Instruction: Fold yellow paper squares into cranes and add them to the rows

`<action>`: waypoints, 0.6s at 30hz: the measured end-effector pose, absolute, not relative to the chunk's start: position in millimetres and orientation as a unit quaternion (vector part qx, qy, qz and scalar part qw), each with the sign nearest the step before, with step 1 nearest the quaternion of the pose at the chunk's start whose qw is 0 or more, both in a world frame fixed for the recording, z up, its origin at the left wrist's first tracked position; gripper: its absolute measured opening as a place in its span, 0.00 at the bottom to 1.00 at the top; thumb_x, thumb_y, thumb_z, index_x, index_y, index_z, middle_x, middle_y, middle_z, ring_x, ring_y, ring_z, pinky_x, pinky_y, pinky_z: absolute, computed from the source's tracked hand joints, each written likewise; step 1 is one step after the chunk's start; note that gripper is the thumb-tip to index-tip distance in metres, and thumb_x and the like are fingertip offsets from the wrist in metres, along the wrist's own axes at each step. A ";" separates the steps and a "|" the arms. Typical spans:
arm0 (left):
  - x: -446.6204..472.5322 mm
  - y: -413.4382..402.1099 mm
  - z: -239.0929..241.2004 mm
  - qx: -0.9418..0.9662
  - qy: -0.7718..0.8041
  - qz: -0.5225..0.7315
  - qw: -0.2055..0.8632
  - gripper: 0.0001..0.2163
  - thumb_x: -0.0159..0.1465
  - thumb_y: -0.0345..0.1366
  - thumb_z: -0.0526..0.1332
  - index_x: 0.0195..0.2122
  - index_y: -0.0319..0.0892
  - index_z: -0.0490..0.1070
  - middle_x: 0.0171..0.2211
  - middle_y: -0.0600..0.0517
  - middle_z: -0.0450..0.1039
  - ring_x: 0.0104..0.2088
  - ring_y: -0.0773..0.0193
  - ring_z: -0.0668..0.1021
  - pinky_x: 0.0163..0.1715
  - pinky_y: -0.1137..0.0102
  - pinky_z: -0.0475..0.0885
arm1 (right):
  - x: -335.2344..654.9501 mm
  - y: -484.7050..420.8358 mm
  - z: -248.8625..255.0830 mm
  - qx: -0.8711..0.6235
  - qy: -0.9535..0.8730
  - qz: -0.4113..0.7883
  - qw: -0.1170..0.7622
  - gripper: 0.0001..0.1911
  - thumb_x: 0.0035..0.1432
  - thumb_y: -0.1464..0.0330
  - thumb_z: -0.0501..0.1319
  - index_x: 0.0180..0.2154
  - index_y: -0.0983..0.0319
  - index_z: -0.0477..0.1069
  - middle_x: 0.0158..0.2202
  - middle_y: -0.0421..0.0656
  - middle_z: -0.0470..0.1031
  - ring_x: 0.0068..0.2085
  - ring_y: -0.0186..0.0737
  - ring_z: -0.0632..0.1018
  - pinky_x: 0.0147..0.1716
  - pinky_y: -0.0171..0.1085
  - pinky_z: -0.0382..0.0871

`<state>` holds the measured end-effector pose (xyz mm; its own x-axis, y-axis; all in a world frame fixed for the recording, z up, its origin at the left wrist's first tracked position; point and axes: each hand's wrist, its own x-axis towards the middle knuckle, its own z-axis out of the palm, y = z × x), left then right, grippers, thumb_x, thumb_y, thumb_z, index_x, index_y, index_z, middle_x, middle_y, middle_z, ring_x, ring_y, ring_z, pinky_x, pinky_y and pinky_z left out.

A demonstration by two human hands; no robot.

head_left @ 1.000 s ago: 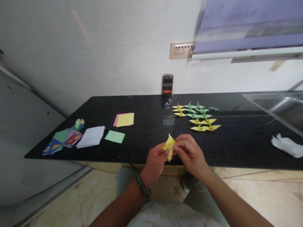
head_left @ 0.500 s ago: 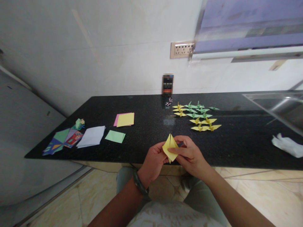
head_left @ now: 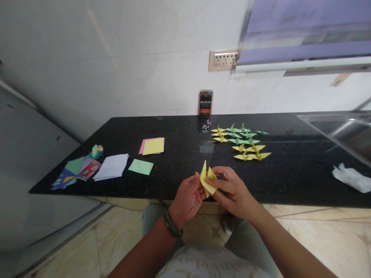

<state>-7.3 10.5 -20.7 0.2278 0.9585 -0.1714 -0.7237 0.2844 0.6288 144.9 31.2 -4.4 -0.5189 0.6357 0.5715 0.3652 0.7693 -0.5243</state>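
Observation:
A partly folded yellow paper piece (head_left: 207, 179) is pinched between both my hands just above the front edge of the black counter (head_left: 179, 162). My left hand (head_left: 187, 199) grips its lower left side with curled fingers. My right hand (head_left: 234, 191) pinches its right side, thumb on top. Two pointed flaps of the paper stand up above my fingers.
Several finished yellow and green paper cranes (head_left: 242, 142) lie in rows behind my hands. To the left are a green sheet (head_left: 140, 166), a yellow-on-pink stack (head_left: 152, 146), white sheets (head_left: 111, 167) and patterned papers (head_left: 77, 172). A sink (head_left: 342, 131) and a white cloth (head_left: 351, 177) sit at right.
The yellow paper has been turned and opened between my fingers; its two pointed flaps have spread apart and now point upward. Both hands stayed at the counter's front edge.

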 end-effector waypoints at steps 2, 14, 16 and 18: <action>-6.0 10.2 -18.3 0.218 0.283 0.559 0.748 0.14 0.58 0.42 0.59 0.34 0.33 0.72 0.30 0.46 0.76 0.28 0.66 0.76 0.27 0.73 0.68 | 145.8 29.4 -1.5 -0.300 -0.870 0.155 0.361 0.15 0.54 0.69 0.59 0.45 0.57 0.71 0.47 0.49 0.65 0.47 0.45 0.68 0.41 0.43 0.67; -3.7 8.9 -15.8 0.278 0.300 0.568 0.714 0.11 0.58 0.39 0.60 0.34 0.35 0.73 0.28 0.49 0.73 0.27 0.69 0.72 0.29 0.74 0.66 | 134.3 23.5 3.3 -0.372 -0.840 0.173 0.354 0.11 0.58 0.70 0.53 0.35 0.61 0.74 0.42 0.49 0.67 0.43 0.43 0.69 0.42 0.43 0.66; -2.0 8.8 -16.3 0.289 0.312 0.568 0.704 0.11 0.58 0.40 0.60 0.33 0.35 0.74 0.27 0.50 0.72 0.26 0.71 0.71 0.27 0.75 0.64 | 132.0 24.8 1.0 -0.382 -0.803 0.215 0.404 0.09 0.57 0.70 0.55 0.30 0.61 0.73 0.39 0.47 0.68 0.40 0.41 0.71 0.38 0.39 0.68; -0.4 8.5 -16.8 0.305 0.329 0.565 0.692 0.13 0.57 0.42 0.60 0.32 0.35 0.74 0.26 0.51 0.71 0.24 0.72 0.69 0.25 0.76 0.62 | 129.7 26.5 -2.1 -0.414 -0.743 0.256 0.459 0.05 0.55 0.69 0.57 0.29 0.61 0.70 0.35 0.45 0.68 0.36 0.38 0.72 0.32 0.35 0.69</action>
<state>-0.4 8.5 -16.8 0.1438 0.9833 -0.1115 -0.5821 0.1752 0.7940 129.7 26.5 -2.1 -0.2358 0.8501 0.4708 0.3790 0.5266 -0.7610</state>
